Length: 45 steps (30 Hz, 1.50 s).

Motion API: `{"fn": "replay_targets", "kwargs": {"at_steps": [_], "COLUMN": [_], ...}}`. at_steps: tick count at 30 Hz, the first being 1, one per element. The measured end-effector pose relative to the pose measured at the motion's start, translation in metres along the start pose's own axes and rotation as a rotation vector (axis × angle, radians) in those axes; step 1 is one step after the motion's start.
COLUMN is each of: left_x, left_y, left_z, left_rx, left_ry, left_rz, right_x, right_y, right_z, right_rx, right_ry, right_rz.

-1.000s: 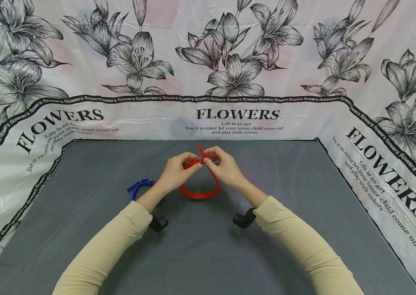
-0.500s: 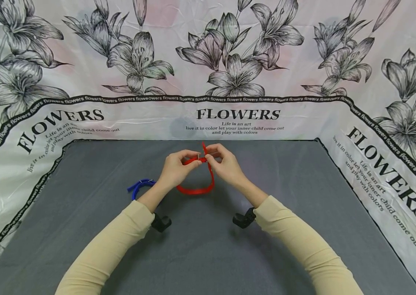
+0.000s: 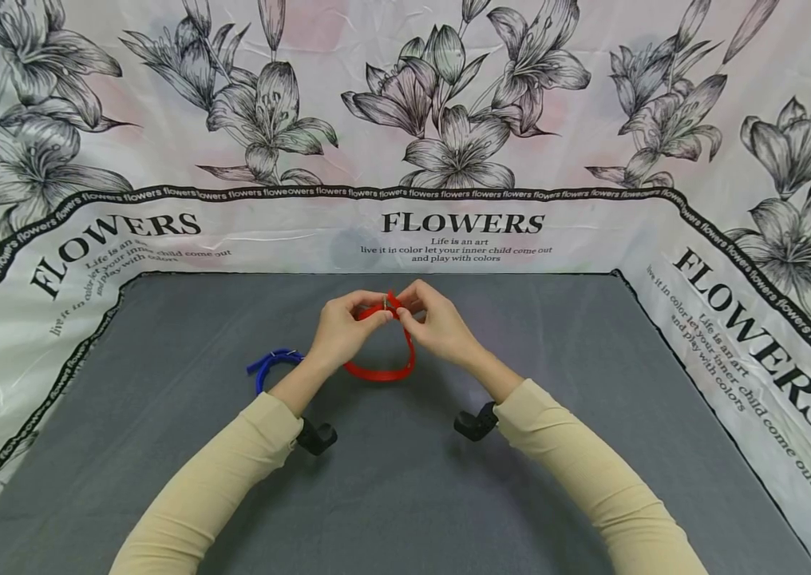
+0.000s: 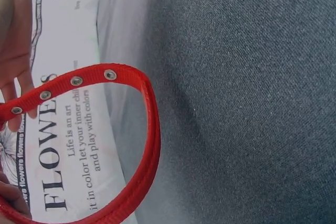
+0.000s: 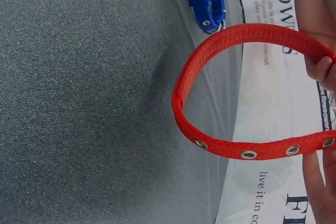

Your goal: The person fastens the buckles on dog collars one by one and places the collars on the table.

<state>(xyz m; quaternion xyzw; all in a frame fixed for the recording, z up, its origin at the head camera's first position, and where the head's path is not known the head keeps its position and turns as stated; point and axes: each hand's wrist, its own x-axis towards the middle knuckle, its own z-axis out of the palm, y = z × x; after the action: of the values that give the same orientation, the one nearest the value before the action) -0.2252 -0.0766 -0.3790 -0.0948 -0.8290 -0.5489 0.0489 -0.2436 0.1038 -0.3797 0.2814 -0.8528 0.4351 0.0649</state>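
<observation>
A red pet collar (image 3: 380, 374) hangs in a loop between both hands above the far part of the grey surface. My left hand (image 3: 342, 331) pinches it at the metal buckle (image 3: 385, 303). Close beside it, my right hand (image 3: 441, 323) pinches the strap's free end, which pokes up at the buckle. Metal-rimmed eyelets (image 4: 109, 74) run along one side of the loop in the left wrist view. How far the strap end passes through the buckle is hidden by the fingers. A blue collar (image 3: 270, 366) lies left of the red one, partly behind the left forearm.
Grey cloth (image 3: 405, 495) covers the work surface. A white flower-printed fabric (image 3: 290, 231) with lettering rises along the back and both sides. Black wrist cameras (image 3: 316, 438) sit under both cuffs.
The strap's free end stood taller and upright half a second ago; now it is lower and bent at the buckle. My right hand has shifted slightly left, closer to the left hand.
</observation>
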Motion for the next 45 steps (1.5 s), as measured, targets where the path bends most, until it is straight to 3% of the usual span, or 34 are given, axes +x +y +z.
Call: {"fn": "replay_targets", "kwargs": {"at_steps": [17, 26, 33, 39, 45], "left_x": [-0.0012, 0.0002, 0.0008, 0.0024, 0.0046], "left_y": [-0.0004, 0.0012, 0.002, 0.0023, 0.0019], "left_z": [0.0015, -0.0035, -0.0079, -0.0077, -0.0065], "left_rx": [-0.117, -0.064, -0.108, -0.137, -0.209], "left_ry": [0.027, -0.011, -0.029, -0.011, 0.016], "left_rz": [-0.009, -0.004, 0.01, 0.055, 0.058], "right_x": [-0.0001, -0.0019, -0.0032, -0.0034, -0.003], "right_y": [-0.0024, -0.0002, 0.0007, -0.0005, -0.0021], "right_z": [-0.002, 0.0021, 0.0039, 0.0042, 0.0035], "right_rx": [-0.036, -0.036, -0.001, 0.005, -0.012], "right_ry": [-0.059, -0.004, 0.037, 0.04, 0.036], "right_rz": [-0.055, -0.083, -0.089, -0.072, -0.077]}}
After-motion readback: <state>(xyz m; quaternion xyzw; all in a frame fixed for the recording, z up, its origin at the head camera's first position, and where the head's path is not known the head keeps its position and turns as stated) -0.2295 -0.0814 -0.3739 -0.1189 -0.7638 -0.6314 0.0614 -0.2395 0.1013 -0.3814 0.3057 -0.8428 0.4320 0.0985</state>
